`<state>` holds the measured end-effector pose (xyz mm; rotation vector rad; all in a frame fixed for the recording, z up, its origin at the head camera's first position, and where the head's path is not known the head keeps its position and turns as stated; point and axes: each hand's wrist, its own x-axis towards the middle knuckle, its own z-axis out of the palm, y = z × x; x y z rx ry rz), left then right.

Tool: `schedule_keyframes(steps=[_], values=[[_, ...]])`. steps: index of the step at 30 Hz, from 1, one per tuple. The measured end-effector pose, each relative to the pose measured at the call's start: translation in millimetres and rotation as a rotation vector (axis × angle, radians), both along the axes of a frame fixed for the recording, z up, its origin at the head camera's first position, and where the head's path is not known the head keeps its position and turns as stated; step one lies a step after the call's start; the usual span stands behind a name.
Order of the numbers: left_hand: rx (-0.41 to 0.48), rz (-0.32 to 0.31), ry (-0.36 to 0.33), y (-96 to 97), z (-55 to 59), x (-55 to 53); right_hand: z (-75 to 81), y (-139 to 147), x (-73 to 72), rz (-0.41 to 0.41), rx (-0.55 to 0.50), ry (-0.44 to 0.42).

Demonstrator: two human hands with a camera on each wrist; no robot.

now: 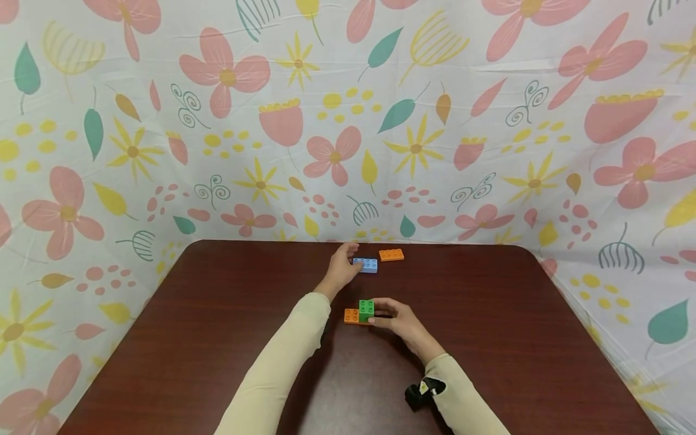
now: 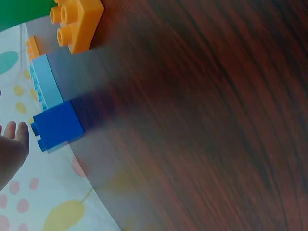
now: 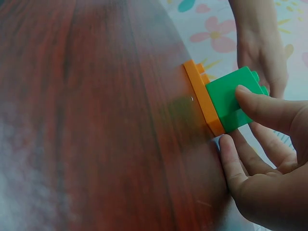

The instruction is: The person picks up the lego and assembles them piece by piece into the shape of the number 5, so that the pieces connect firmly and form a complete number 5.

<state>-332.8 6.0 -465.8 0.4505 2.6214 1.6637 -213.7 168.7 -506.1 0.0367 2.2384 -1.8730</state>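
Note:
My right hand (image 1: 399,320) pinches a green building brick (image 3: 228,96), thumb on one side and fingers on the other. That brick sits on one end of a flat orange brick (image 1: 351,315), leaving studs bare at its other end. Farther back, my left hand (image 1: 341,266) reaches over the table with relaxed fingers, its thumb overlapping the near end of a light blue brick (image 1: 368,265). In the left wrist view, a dark blue brick (image 2: 58,126) stands at the light blue one's end, with the fingers (image 2: 21,134) a small gap away. The head view does not show the dark blue brick.
Another flat orange brick (image 1: 391,255) lies behind and to the right of the light blue one. The dark brown table (image 1: 190,338) ends at a flower-patterned cloth (image 1: 293,199). A black strapped device (image 1: 417,396) is on my right wrist.

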Motion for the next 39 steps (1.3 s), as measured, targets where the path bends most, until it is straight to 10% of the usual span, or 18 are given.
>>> schedule_keyframes(steps=[24,39], values=[[-0.213,-0.034,-0.091,25.8,-1.6,2.3,4.9,-3.1,0.3,0.018,0.002,0.023],[-0.302,-0.053,-0.130,23.6,-15.5,-2.0,36.5,-6.7,17.7,0.039,-0.015,0.028]])
